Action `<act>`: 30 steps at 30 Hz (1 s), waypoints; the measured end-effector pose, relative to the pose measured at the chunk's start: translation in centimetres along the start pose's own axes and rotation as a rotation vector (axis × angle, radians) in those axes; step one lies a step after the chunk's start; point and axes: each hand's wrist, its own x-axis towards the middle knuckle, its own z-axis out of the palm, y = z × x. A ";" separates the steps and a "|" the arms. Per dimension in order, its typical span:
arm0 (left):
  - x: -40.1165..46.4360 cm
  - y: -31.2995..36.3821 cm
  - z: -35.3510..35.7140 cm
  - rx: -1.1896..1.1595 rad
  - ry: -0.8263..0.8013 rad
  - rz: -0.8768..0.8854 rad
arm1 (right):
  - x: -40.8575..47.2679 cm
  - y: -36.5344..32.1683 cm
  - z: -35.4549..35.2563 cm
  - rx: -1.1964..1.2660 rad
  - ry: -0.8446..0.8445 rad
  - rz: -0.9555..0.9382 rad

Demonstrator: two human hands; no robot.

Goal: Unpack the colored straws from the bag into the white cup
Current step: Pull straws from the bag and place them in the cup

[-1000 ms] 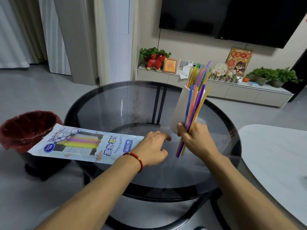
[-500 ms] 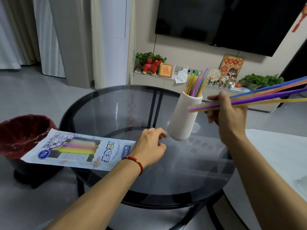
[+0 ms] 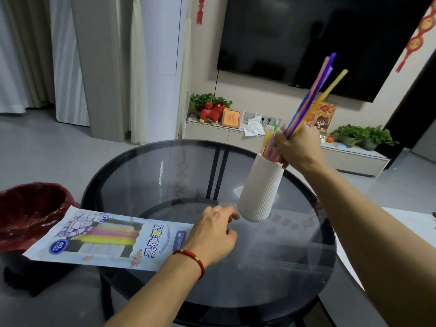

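Note:
A ribbed white cup (image 3: 260, 192) stands on the round glass table (image 3: 165, 175) and holds several straws (image 3: 269, 142). My right hand (image 3: 297, 147) is just above the cup's rim, shut on a bundle of colored straws (image 3: 313, 90) that points up and to the right; their lower ends reach into the cup's mouth. The straw bag (image 3: 108, 239) lies flat at the table's left edge, with yellow and purple straws showing through its window. My left hand (image 3: 212, 234) rests on the bag's right end, fingers loosely curled, close to the cup's base.
A red-lined waste bin (image 3: 28, 213) stands on the floor at the left, under the bag's overhanging end. A white table top (image 3: 415, 223) sits at the right. A low cabinet (image 3: 212, 133) with plants and ornaments runs along the far wall under a TV.
My right hand has swung the straw bundle from lying sideways at the right to pointing upward over the cup, its lower ends now in the cup's mouth. My left hand stays on the bag.

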 end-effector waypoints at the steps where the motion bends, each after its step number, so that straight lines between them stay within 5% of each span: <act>1: 0.0 0.0 0.0 -0.001 0.002 0.001 | 0.0 -0.1 0.2 0.003 -0.029 0.020; 7: 0.0 -0.2 -0.2 0.002 -0.009 -0.002 | 0.3 -1.1 -0.5 0.016 -0.040 0.104; 17: -0.5 0.2 -0.7 0.021 -0.013 -0.016 | 0.5 -2.4 -1.4 0.045 0.371 -0.065; 20: -0.7 0.2 -0.9 0.023 -0.018 -0.015 | 0.7 -2.3 -1.1 0.019 0.331 -0.164; 25: -0.7 0.0 -1.3 0.038 -0.024 -0.016 | 0.6 -0.9 0.5 -0.276 0.019 -0.146; 30: -0.7 -0.4 -2.3 0.085 -0.048 -0.010 | -0.6 -0.4 0.6 -0.264 0.049 -0.229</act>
